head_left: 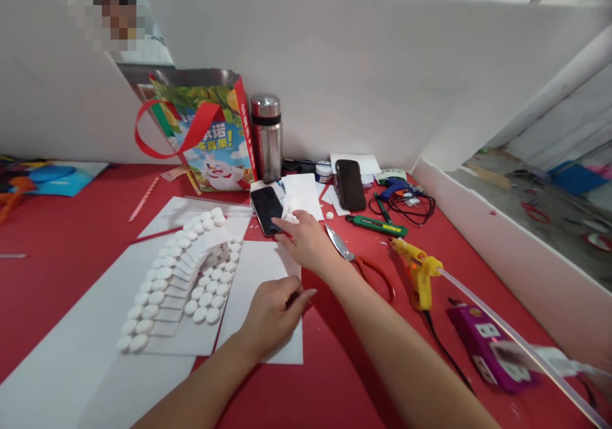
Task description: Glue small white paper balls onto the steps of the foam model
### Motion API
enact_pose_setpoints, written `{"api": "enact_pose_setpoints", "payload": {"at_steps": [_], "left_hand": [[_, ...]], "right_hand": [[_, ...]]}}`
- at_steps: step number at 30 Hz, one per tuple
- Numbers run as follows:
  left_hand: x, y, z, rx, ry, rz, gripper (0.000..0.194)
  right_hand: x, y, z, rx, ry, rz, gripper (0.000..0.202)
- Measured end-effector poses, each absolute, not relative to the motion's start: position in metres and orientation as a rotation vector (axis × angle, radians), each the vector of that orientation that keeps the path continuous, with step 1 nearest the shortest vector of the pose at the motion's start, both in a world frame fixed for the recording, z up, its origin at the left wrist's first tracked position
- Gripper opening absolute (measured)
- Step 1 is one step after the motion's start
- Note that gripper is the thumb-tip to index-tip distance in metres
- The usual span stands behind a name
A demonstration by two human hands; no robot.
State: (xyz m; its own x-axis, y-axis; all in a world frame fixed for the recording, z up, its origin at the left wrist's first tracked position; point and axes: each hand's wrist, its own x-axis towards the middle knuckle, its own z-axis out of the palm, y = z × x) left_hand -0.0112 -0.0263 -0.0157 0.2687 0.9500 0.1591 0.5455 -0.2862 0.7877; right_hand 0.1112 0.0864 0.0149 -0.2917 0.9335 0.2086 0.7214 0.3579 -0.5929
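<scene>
My right hand [306, 243] reaches over a black phone [268, 210], its fingers stretched out at the screen; whether they touch it I cannot tell. It holds nothing. My left hand [273, 317] rests above a white board [239, 311], fingers curled in and thumb sticking out, with nothing visible in it. To its left stands a model of white round discs [157, 283] edging a curved flight of white steps [178, 287] on a white base. More discs [210, 295] cover its inner side.
Red-handled scissors [375, 276], a green cutter [377, 225], a yellow glue gun [418, 269] with a long stick and a purple power block [492, 346] lie right. A steel flask [266, 139], a printed bag [210, 136] and a dark phone [350, 185] stand along the partition.
</scene>
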Motion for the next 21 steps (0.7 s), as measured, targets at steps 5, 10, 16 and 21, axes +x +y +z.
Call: {"api": "enact_pose_setpoints", "payload": {"at_steps": [5, 10, 16, 21], "left_hand": [[-0.012, -0.026, -0.016, 1.924, 1.34, 0.866, 0.038], [-0.012, -0.027, -0.017, 1.918, 1.327, 0.842, 0.037], [-0.011, -0.025, -0.017, 1.905, 1.326, 0.845, 0.037], [-0.012, -0.026, -0.017, 1.916, 1.322, 0.851, 0.037]], "right_hand": [[0.113, 0.096, 0.005, -1.465, -1.836, 0.616, 0.027], [0.153, 0.106, 0.008, -1.486, -1.527, 0.77, 0.03], [0.173, 0.096, 0.008, -1.515, -1.497, 0.784, 0.029], [0.191, 0.105, 0.013, -1.601, -1.603, 0.491, 0.037]]}}
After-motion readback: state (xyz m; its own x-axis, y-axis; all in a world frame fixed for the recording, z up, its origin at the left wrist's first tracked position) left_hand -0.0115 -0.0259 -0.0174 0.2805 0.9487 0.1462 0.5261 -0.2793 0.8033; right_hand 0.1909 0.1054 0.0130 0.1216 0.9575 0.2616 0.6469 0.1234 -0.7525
